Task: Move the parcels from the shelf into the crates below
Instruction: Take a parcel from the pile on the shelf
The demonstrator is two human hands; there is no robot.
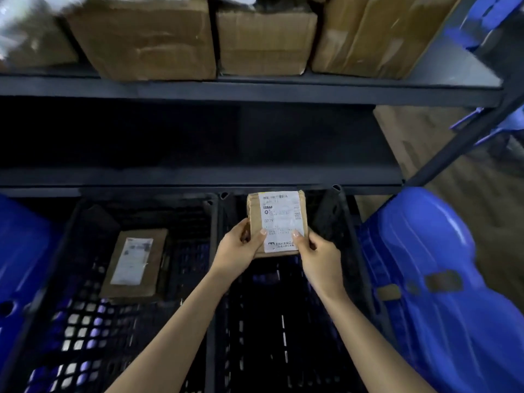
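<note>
A small brown parcel with a white label hangs over the right black crate. My left hand grips its lower left edge, thumb on the label. My right hand grips its lower right edge, thumb on top as well. In the left black crate lies a flat brown parcel with a white label. Up on the grey shelf stand three cardboard boxes: a wide one, a smaller one and a tall one.
A dark lower shelf runs just behind the crates. Blue plastic shapes flank the crates: one on the right, another on the left. A shelf post slants down at the right, with brown floor behind it.
</note>
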